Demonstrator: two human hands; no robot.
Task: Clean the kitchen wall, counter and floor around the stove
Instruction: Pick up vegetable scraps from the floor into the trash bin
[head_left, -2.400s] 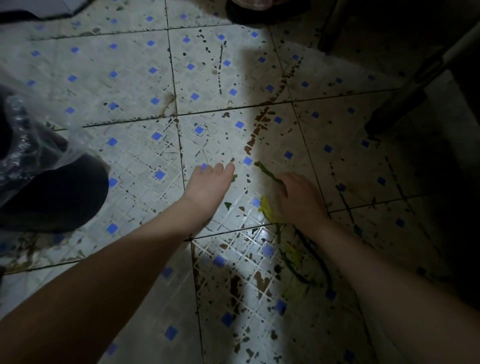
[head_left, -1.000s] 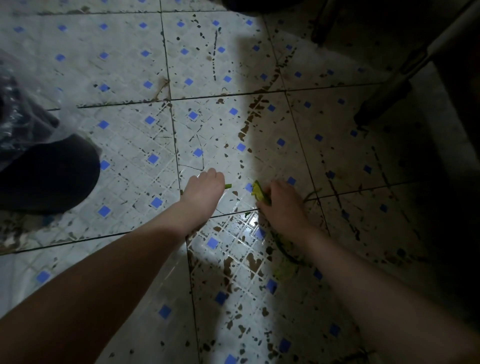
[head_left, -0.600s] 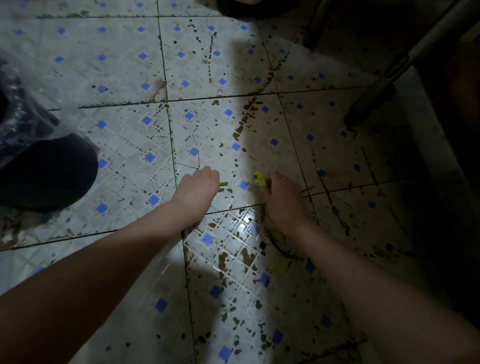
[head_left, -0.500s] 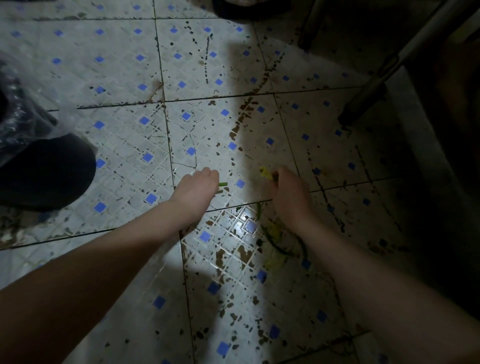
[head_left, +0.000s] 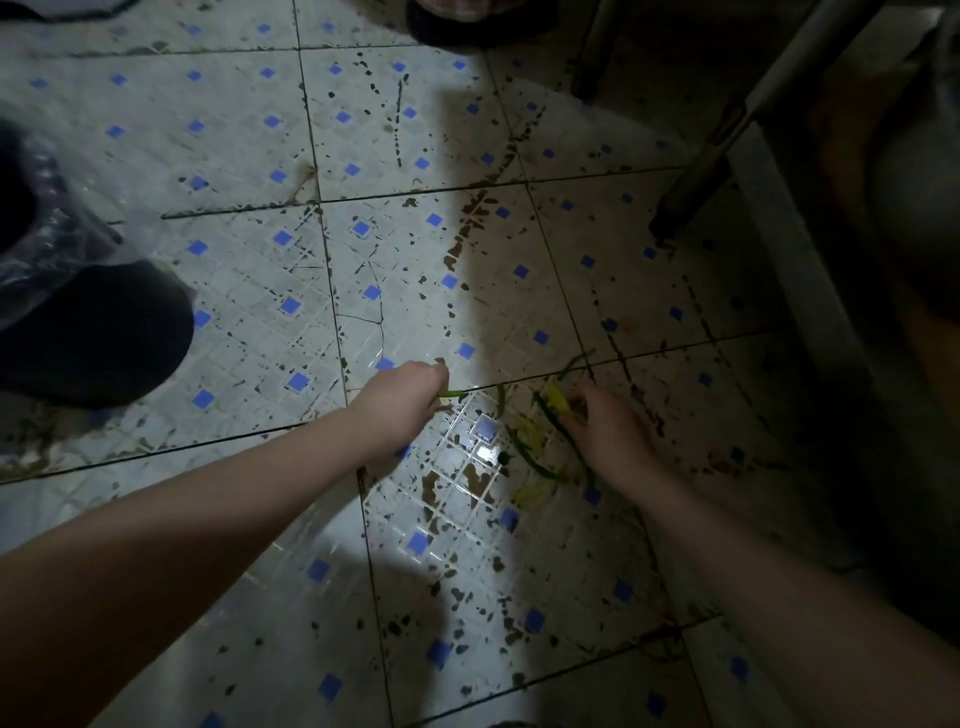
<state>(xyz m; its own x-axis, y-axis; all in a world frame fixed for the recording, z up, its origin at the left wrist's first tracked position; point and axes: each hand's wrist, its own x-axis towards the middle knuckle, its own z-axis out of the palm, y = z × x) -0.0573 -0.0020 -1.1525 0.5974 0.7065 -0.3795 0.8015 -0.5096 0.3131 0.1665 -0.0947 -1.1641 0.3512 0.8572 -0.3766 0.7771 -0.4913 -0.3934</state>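
The floor (head_left: 249, 156) is white tile with blue squares, spattered with brown grime, half lit and half in shadow. Green and yellow vegetable scraps (head_left: 530, 447) lie in a loose pile between my hands. My left hand (head_left: 400, 397) is closed, and a short green stem (head_left: 453, 395) pokes out of its fingers. My right hand (head_left: 608, 431) rests on the scraps, its fingertips pinching a yellow-green piece (head_left: 557, 401).
A dark rounded object under a clear plastic bag (head_left: 47, 260) sits at the left. A metal leg (head_left: 696, 182) slants down to the floor at the upper right. A pale ledge (head_left: 795, 270) and dark space run along the right side.
Both hands have gone on gathering scraps. My left hand has closed around a green stem. My right hand has pulled the yellow-green pieces back toward the pile.
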